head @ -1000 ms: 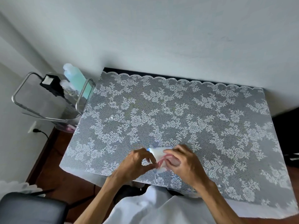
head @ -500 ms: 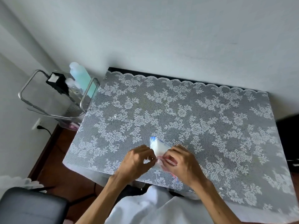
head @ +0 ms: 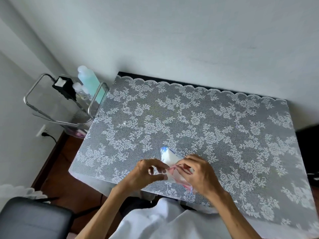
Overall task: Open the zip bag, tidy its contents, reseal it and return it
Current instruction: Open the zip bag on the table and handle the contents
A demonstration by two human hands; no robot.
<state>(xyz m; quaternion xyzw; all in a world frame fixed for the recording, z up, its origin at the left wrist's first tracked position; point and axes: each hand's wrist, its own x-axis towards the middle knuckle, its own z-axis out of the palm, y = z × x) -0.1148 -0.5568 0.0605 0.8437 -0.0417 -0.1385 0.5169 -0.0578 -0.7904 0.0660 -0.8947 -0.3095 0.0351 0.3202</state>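
Note:
A small clear zip bag [head: 170, 158] with a pink-red zip strip and white and blue contents sits near the front edge of the table, tilted with its far end pointing away from me. My left hand [head: 146, 175] pinches the bag's near left edge at the zip strip. My right hand [head: 200, 175] grips the zip strip from the right and covers the bag's near right part. Whether the zip is open or sealed is hidden by my fingers.
The table [head: 198, 118] carries a white floral lace cloth and stands against a wall. A metal-framed cart [head: 65, 100] at the left holds a green bottle [head: 89, 81] and a black box. A dark chair seat [head: 32, 219] is at the lower left.
The bag has turned from lying sideways to pointing away from me, with more of its white and blue end showing. Both hands kept their hold at the zip strip.

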